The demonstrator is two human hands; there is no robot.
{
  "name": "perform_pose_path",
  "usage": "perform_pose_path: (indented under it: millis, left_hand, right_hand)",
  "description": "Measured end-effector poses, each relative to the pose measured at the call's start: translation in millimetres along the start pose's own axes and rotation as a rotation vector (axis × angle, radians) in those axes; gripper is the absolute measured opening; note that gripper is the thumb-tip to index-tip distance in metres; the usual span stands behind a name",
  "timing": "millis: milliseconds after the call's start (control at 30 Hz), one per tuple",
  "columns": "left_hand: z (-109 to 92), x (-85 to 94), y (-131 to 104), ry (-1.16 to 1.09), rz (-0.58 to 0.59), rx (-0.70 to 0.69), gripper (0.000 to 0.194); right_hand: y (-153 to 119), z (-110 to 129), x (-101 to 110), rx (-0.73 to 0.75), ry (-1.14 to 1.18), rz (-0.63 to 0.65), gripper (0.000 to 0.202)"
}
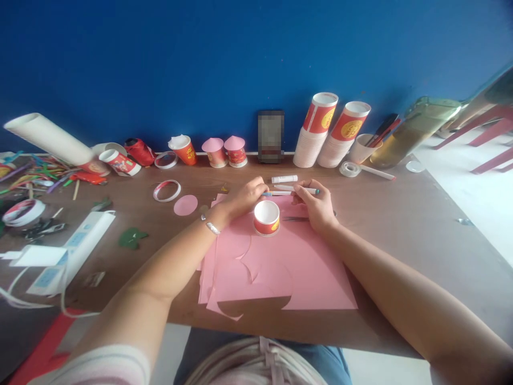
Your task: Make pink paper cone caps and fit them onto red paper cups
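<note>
My left hand (249,193) is closed beside the left end of a thin white pen with a blue tip; whether it grips that pen is hard to make out. My right hand (315,203) is closed round a white marker (284,187) that points left. Below and between both hands stands a short red-and-white paper cup (266,216), its opening up. It rests on cut sheets of pink paper (312,267). Partly hidden by the right hand, dark scissors (295,218) lie on the paper. Behind the hands is a white glue stick (284,179).
Two tall cup stacks (310,144) stand at the back, right of a phone (271,136). Two cups with pink cone tops (234,143) are left of it. A power strip (74,251) and a pink disc (185,205) lie on the left.
</note>
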State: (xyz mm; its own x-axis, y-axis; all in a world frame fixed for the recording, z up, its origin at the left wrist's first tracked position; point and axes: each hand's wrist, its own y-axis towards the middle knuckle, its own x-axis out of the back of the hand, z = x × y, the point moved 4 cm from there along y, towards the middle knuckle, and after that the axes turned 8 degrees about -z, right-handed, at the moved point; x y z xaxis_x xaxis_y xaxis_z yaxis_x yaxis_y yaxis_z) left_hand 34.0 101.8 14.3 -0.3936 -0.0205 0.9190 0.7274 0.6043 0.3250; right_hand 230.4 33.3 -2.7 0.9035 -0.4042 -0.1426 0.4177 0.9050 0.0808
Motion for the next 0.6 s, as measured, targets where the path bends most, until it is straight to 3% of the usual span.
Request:
perform_pose_path:
  millis: [100,300,600]
  left_hand:
    - [1,0.5,-1,0.052,-0.027,0.02,0.021]
    - [10,2.4,-4,-0.223,-0.255,0.099,0.015]
    - [3,2.3,-6,-0.324,-0.284,0.011,0.017]
  right_hand:
    - [0,0,0,-0.004,-0.03,-0.006,0.031]
    - [0,1,0,-0.005,-0.073,0.002,0.031]
    - [-2,2,-3,0.001,-0.139,0.08,0.037]
